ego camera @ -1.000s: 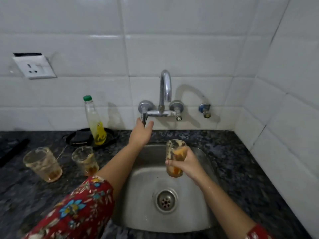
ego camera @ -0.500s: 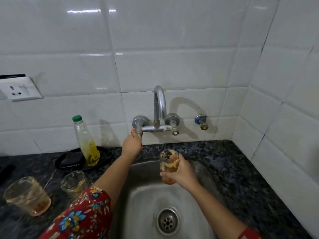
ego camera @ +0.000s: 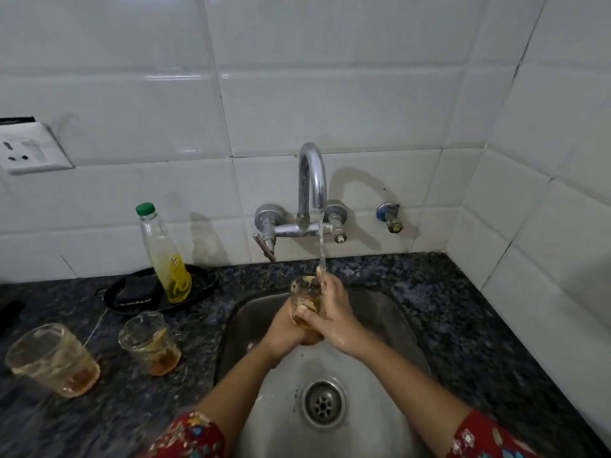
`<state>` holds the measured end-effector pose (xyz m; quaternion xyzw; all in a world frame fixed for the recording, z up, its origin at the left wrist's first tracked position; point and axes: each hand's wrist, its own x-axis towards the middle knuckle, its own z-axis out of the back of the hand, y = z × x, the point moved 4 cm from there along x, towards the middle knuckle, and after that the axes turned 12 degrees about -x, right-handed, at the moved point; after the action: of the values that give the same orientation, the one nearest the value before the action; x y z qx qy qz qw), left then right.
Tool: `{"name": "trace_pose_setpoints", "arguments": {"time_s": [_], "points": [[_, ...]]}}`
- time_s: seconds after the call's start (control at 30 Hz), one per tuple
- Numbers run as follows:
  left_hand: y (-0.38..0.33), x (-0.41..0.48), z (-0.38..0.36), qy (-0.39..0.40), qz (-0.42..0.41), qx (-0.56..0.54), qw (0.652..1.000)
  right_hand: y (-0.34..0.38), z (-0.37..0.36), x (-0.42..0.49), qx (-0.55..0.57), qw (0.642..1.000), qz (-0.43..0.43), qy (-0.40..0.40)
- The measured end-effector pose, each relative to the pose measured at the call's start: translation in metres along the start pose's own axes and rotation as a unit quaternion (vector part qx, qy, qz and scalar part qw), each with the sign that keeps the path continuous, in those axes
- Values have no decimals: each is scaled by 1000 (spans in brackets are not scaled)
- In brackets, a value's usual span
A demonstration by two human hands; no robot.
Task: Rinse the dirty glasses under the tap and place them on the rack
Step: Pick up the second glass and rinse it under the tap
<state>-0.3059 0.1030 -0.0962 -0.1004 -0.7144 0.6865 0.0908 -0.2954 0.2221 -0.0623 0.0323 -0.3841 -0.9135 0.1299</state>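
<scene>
Glass [ego camera: 305, 300] streaked with amber residue, gripped by left hand [ego camera: 287, 332] and right hand [ego camera: 334, 320], under tap [ego camera: 312, 180] stream

2 glasses [ego camera: 54, 360] [ego camera: 150, 342] and a bottle [ego camera: 165, 256] crowd the left counter [ego camera: 39, 431]; the right counter [ego camera: 479, 342] lies open.

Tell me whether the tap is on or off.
On. Water streams from the tap down onto the dirty glass that the left hand and the right hand grip over the sink.

Left hand [ego camera: 285, 332] curled low, right hand [ego camera: 334, 314] curled above (wet), both touching
</scene>
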Motion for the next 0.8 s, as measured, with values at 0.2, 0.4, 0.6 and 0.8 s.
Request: {"name": "trace_pose_setpoints", "arguments": {"time_s": [0.2, 0.4, 0.6, 0.8], "points": [[0, 7, 18, -19, -7, 178, 984, 4, 15, -7, -411, 856, 302, 77], [-18, 7, 0, -105, -97, 222, 964, 6, 5, 26, -439, 870, 139, 177], [-29, 8, -2, 5, -82, 197, 977, 9, 26, 26, -586, 724, 341, 125], [-35, 1, -7, -64, -111, 180, 975, 10, 8, 13, -550, 774, 254, 183]]}}
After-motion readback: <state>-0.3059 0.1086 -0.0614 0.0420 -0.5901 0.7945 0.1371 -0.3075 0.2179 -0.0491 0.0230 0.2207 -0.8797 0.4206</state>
